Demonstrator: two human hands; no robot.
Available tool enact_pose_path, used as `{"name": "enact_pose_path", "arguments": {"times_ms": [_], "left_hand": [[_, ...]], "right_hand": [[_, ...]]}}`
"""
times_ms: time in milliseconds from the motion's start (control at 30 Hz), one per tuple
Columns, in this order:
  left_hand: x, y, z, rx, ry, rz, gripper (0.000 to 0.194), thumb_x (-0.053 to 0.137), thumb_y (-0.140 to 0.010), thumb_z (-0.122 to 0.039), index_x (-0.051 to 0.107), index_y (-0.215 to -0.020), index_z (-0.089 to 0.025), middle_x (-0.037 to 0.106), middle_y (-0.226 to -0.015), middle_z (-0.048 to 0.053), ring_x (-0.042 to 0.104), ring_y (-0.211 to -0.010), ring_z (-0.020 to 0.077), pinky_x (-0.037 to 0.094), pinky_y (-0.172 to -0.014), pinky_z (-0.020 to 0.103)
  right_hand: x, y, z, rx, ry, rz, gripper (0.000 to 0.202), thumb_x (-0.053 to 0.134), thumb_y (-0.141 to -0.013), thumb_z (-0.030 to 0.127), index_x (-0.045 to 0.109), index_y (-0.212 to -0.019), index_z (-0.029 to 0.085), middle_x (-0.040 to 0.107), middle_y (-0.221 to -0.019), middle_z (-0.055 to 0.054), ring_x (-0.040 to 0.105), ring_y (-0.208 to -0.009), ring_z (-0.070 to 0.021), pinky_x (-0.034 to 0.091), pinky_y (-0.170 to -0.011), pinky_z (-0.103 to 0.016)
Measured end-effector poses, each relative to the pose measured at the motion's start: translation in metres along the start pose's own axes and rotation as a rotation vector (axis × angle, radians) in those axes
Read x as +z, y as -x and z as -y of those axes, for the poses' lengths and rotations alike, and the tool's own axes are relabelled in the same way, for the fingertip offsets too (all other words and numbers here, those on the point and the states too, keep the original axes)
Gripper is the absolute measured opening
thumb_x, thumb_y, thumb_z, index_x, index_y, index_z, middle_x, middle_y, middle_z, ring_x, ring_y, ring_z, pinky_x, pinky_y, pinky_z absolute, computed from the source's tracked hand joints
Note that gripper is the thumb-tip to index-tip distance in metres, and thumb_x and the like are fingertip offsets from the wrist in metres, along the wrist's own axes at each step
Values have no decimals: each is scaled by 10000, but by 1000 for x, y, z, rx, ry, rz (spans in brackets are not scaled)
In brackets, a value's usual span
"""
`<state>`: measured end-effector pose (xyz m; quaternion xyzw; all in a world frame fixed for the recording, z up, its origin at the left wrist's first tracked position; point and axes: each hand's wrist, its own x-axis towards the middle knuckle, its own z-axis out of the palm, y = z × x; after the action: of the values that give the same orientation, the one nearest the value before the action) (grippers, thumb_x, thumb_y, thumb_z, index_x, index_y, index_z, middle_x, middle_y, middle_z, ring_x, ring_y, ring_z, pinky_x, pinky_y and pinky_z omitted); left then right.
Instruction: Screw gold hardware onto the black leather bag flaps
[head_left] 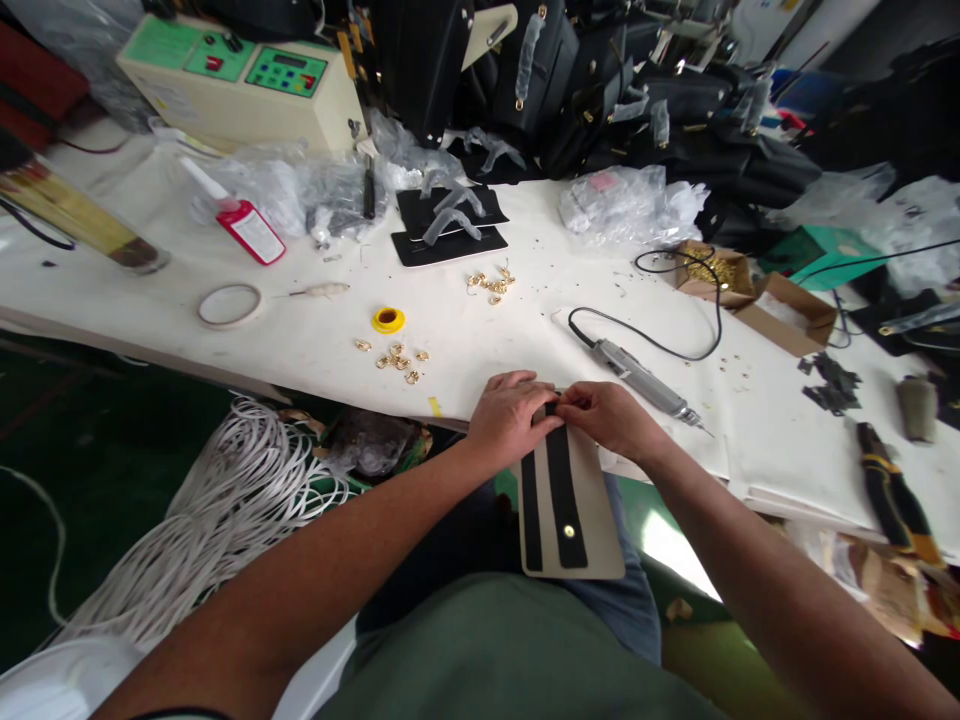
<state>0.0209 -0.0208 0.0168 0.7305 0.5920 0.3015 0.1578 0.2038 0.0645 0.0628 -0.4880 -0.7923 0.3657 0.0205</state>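
A beige flat panel (605, 540) with rounded corners lies over my lap, its far end at the table's front edge. Two black strips run along it, and the wider black strip (562, 480) carries a round gold stud (569, 532) near its close end. My left hand (514, 415) is closed on the panel's far end, thumb on top. Beside it my right hand (600, 412) pinches at the far end of the wider strip; whatever sits between its fingertips is hidden. An electric screwdriver (645, 378) lies to the right of my hands.
Gold metal fittings (395, 358) lie in small piles near a yellow tape roll (388, 319). Behind are black panels (450, 245), a red glue bottle (251, 230) and plastic-wrapped parts (630, 205). Pliers (896, 495) and cardboard boxes (787, 312) are at right; white cord (217, 520) is coiled below left.
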Motion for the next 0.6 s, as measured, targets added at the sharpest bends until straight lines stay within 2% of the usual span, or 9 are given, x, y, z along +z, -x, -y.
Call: {"name": "enact_pose_path", "arguments": {"times_ms": [133, 233, 400, 600], "left_hand": [[-1, 0, -1, -4, 7, 5, 276, 757, -933, -382, 738, -1183, -265, 763, -1321, 35, 581, -1365, 307, 432, -1139, 523], [-2, -1, -1, -17, 20, 11, 274, 752, -936, -391, 741, -1181, -270, 767, -1314, 37, 581, -1364, 309, 435, -1139, 531], [-3, -1, -1, -16, 32, 15, 260, 760, -930, -384, 742, -1161, -267, 769, -1311, 32, 585, -1359, 306, 434, -1141, 529], [-3, 0, -1, -16, 19, 14, 276, 751, -940, -392, 719, -1180, -260, 762, -1324, 31, 581, -1369, 302, 421, -1147, 515]], "right_hand": [[0, -3, -6, 13, -82, 23, 207, 689, -830, 415, 764, -805, 224, 701, -699, 12, 612, -673, -169, 403, -602, -275], [-1, -5, -9, -32, -122, 61, 234, 689, -829, 437, 767, -813, 217, 700, -700, 16, 606, -669, -165, 409, -617, -279], [-5, -7, -8, -84, -74, 83, 209, 659, -848, 409, 769, -819, 234, 703, -721, 22, 597, -688, -163, 420, -653, -285], [-6, -9, -6, -24, -72, 97, 178, 691, -819, 394, 777, -817, 238, 713, -724, 19, 606, -695, -167, 416, -646, -288]]}}
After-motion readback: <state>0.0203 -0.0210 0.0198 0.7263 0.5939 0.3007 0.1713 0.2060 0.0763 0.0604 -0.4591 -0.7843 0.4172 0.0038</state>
